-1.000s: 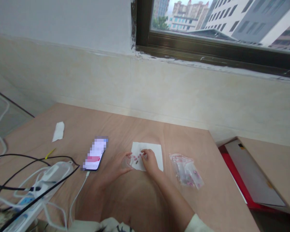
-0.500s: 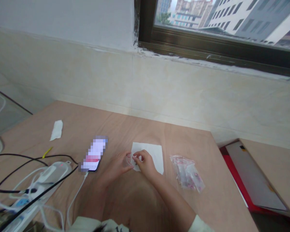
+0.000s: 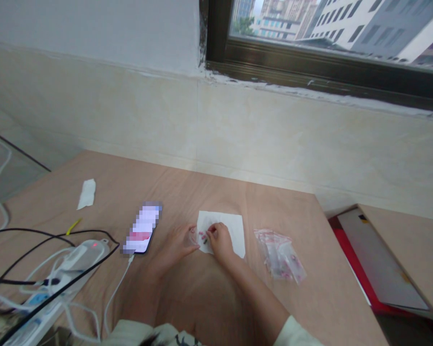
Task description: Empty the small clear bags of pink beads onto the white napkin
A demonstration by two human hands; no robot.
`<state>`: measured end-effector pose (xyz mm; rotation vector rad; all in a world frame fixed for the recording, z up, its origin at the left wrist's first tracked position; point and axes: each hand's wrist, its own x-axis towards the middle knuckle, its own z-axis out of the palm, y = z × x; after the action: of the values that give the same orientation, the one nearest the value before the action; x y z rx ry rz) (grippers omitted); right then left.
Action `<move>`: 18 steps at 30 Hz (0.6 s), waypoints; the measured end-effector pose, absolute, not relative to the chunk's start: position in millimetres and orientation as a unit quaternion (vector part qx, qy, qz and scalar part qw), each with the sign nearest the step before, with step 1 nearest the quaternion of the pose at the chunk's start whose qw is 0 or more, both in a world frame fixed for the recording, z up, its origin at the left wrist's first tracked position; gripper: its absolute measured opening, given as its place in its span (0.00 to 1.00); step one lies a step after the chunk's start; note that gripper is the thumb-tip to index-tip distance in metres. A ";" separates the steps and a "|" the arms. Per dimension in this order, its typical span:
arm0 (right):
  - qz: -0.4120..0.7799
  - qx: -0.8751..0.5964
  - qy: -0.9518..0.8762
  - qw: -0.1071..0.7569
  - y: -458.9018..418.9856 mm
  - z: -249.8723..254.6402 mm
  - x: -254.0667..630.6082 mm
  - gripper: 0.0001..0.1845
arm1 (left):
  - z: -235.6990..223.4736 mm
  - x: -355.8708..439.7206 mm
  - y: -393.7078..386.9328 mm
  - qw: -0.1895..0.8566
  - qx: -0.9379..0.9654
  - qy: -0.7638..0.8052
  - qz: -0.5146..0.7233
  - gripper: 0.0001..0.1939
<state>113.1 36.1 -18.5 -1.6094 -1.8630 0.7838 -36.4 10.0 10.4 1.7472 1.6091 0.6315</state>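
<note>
A white paper napkin [image 3: 233, 228] lies on the wooden table [image 3: 209, 293] with several small pink bits [image 3: 203, 235] on its left part. My right hand [image 3: 221, 242] rests on the napkin, fingertips pinched together at the pink bits. My left hand [image 3: 178, 245] sits just left of it, fingers curled around a small clear round thing [image 3: 192, 235] at the napkin's left edge. What the pinch holds is too small to make out.
A phone [image 3: 142, 229] on a white cable lies left of my hands. A power strip [image 3: 63, 269] with black and white cords fills the near left. Clear zip bags [image 3: 279, 253] lie to the right, a folded tissue [image 3: 87, 193] far left, a red folder [image 3: 368, 269] off the table's right edge.
My right hand went from the pink bits over to the clear thing in my left hand, then came back to the bits. The view shifted slightly.
</note>
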 end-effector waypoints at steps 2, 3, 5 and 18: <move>0.315 -0.564 -0.701 0.302 32.8 -12.2 110.1 0.02 | 11.0 -33.7 10.8 0.339 0.669 0.615 0.245 0.24; 0.322 -0.552 -0.704 0.310 31.0 -10.3 108.7 0.03 | 10.6 -33.1 11.0 0.341 0.669 0.613 0.246 0.23; 0.318 -0.560 -0.698 0.314 28.1 -9.9 107.2 0.04 | 8.8 -33.8 10.9 0.338 0.671 0.610 0.251 0.23; 0.262 -0.594 -0.731 0.210 30.5 -28.8 110.1 0.04 | -3.7 -46.4 6.3 0.330 0.677 0.608 0.250 0.24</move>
<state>110.1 30.5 -28.8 -1.6505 -2.0338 0.7277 -46.4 6.3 -3.7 1.7711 1.5902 0.6534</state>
